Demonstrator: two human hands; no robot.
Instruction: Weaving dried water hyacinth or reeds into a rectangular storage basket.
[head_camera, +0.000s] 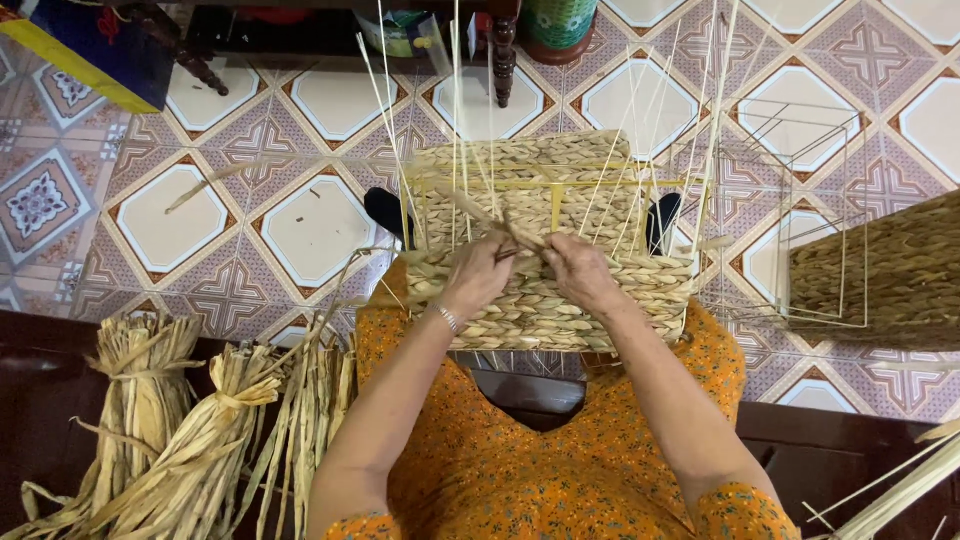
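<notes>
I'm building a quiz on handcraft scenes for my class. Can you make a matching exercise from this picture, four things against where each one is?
Things:
1. half-woven basket
2. bare wire frame
3. bundles of dried fibre
4. finished woven basket

Places:
A. at the right edge of the view
B. at lower left, beside the person
C. on the lap, under the left hand and right hand
D. on the tiled floor, just left of the finished basket

Pairs: 1-C, 2-D, 3-B, 4-A
</notes>
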